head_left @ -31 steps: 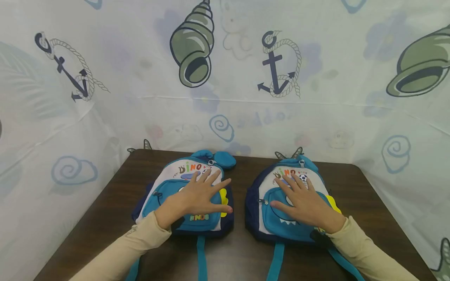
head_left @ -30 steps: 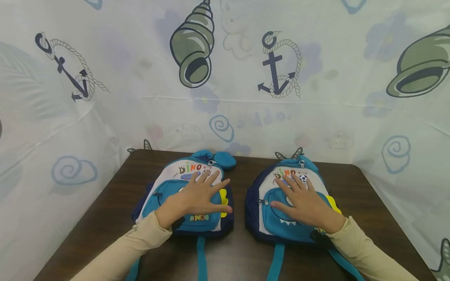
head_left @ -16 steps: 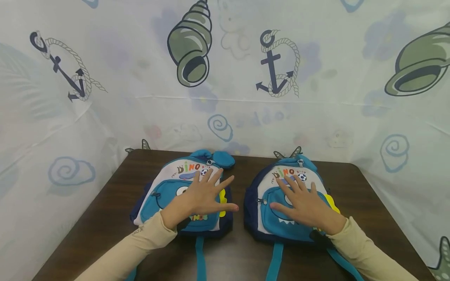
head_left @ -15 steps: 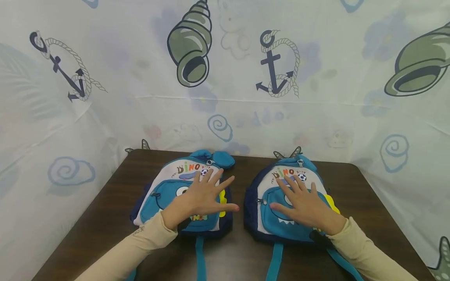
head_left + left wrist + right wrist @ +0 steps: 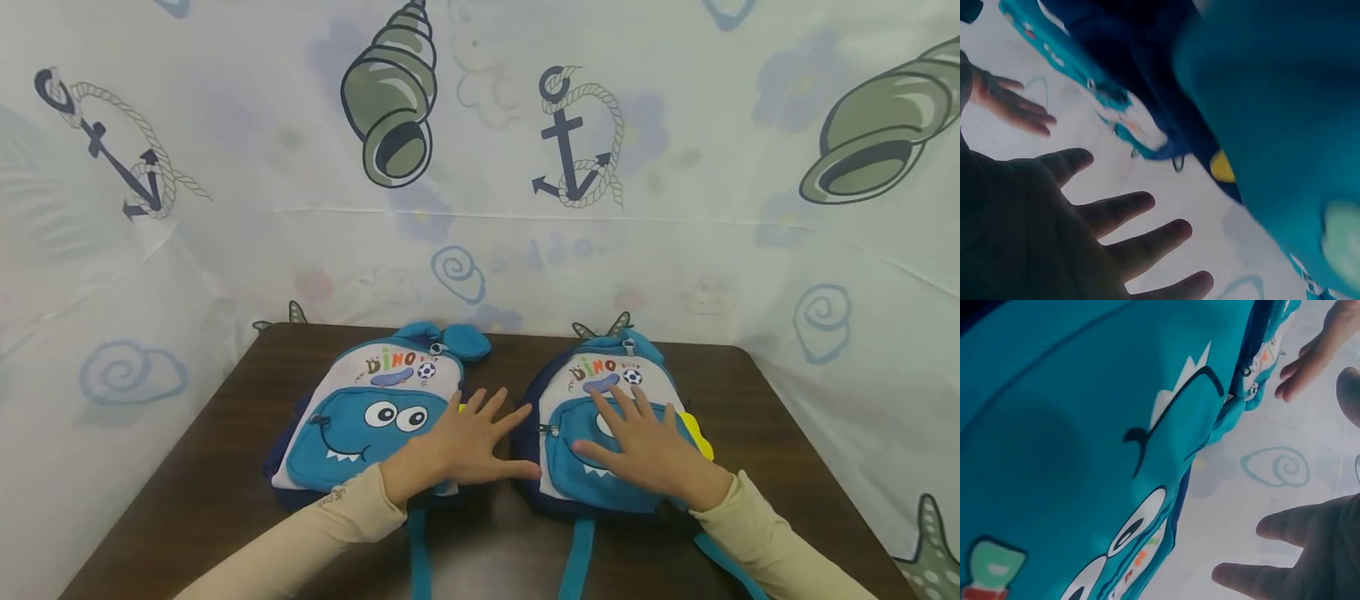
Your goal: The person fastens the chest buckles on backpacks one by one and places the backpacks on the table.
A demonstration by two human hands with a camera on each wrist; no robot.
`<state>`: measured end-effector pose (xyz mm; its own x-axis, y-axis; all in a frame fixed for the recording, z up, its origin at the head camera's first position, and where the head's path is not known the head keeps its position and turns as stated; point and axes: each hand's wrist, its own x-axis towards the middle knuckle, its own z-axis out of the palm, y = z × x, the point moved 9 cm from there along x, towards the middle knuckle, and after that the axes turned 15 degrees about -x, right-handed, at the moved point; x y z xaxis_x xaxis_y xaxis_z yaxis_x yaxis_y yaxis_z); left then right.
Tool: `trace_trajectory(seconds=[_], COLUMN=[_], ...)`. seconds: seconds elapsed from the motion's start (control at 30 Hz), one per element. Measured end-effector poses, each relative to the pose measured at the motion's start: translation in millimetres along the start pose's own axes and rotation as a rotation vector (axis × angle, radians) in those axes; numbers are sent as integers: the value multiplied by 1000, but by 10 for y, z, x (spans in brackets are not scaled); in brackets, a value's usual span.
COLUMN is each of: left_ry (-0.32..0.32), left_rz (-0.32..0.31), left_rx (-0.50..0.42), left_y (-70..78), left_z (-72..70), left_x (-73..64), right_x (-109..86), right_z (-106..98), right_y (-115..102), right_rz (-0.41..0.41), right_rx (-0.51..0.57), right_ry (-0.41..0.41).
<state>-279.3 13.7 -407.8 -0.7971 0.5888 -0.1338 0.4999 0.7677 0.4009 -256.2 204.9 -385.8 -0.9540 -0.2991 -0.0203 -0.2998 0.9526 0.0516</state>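
Two matching kids' backpacks lie side by side, front up, each with a teal dinosaur-face pocket and "DINO" lettering. My left hand point(image 5: 472, 442), fingers spread, is over the right edge of the left backpack point(image 5: 352, 442), covering its yellow spikes in part. Over the pocket of the right backpack point(image 5: 566, 467) is my right hand point(image 5: 652, 450), also spread, hiding part of the dinosaur face. Both wrist views show a gap between fingers and fabric: the left hand point(image 5: 1035, 231) and the right hand point(image 5: 1310, 550) hold nothing.
The dark wooden table point(image 5: 225, 467) carries both backpacks. Teal straps point(image 5: 420, 554) trail toward the near edge. A round teal piece point(image 5: 467, 342) sits at the left backpack's top. A white printed cloth point(image 5: 495, 167) with shells and anchors hangs behind and at the sides.
My left hand has moved right and slightly nearer, uncovering the left backpack's dinosaur eyes and mouth. The right hand stays over its backpack. The head view has shifted slightly.
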Motion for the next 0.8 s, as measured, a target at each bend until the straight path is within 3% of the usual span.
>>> trace_trajectory(seconds=[0.17, 0.37, 0.6, 0.8], left_ry=[0, 0, -72, 40], left_rz=[21, -4, -85, -189], left_rx=[-47, -257, -676, -1035], left_y=[79, 146, 212, 186], left_z=[81, 182, 446, 516], left_x=[60, 117, 170, 199], right_x=[-27, -16, 10, 11], right_z=[27, 100, 306, 474], right_y=[37, 38, 65, 110], right_rz=[26, 35, 91, 170], right_rx=[-5, -9, 12, 30], right_ry=[-17, -34, -81, -110])
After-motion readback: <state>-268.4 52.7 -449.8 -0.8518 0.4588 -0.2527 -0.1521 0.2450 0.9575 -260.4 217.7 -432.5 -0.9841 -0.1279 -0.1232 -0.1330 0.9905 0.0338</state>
